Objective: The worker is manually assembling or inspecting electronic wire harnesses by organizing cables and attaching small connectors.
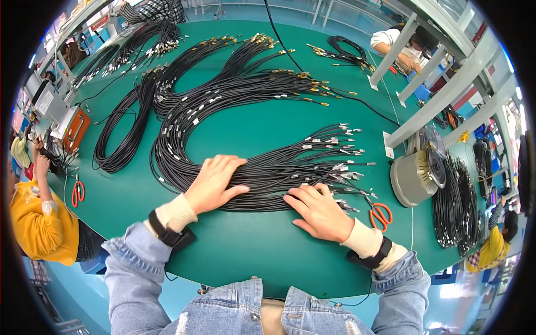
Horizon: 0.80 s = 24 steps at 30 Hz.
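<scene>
A curved bundle of thin black cables (268, 174) was laid on the green tabletop (251, 243), touched by the loosely spread left hand (214, 183); the grip of the right hand (321, 213) could not be told. Straightening was apparently being done; light holding would be needed.

The person wears a faded light-blue denim jacket (223, 312) with ruffled sleeve ends (137, 245). Beyond the jacket's sleeves show cream knit cuffs (175, 214), circled by black wrist straps (158, 226). On the jacket's front are metal buttons (255, 317) and frayed whitish patches (182, 322).
</scene>
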### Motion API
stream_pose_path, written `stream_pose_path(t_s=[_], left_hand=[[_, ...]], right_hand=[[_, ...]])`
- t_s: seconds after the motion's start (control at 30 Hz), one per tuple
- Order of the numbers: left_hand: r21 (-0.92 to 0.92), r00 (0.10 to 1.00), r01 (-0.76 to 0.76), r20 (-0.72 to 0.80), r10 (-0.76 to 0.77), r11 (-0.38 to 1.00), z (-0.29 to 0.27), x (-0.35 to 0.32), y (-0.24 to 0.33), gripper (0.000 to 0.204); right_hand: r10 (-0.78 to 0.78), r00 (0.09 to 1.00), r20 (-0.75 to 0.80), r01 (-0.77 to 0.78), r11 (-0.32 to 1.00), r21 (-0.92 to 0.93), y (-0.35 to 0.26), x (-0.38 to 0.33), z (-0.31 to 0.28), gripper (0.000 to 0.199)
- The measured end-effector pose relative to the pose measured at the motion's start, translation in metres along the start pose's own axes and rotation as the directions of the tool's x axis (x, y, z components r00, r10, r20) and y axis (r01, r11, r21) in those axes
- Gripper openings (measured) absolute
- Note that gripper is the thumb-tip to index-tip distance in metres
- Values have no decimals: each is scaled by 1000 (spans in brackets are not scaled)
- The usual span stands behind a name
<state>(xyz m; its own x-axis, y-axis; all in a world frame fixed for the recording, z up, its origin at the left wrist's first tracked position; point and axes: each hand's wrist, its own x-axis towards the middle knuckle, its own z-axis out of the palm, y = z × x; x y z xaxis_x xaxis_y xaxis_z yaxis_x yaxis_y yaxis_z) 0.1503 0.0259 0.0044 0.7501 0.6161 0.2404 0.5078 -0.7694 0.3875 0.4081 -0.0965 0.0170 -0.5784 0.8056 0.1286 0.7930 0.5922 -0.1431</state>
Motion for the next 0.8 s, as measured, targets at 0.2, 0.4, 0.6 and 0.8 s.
stream_pose_path(t_s=[0.2,0.4,0.6,0.8], left_hand=[[105,992,-123,15,122,987,36,64,7,31],[128,987,160,6,-162,979,44,84,-15,18],[15,989,140,-41,-139,990,39,80,-3,23],[-40,985,-158,-77,154,987,15,39,26,34]], right_hand=[[124,979,-160,-109,989,97,12,11,5,53],[162,985,61,-165,986,39,-1,4,-6,48],[160,983,-95,-149,983,109,23,7,-3,43],[78,972,-220,-70,997,44,34,17,9,42]])
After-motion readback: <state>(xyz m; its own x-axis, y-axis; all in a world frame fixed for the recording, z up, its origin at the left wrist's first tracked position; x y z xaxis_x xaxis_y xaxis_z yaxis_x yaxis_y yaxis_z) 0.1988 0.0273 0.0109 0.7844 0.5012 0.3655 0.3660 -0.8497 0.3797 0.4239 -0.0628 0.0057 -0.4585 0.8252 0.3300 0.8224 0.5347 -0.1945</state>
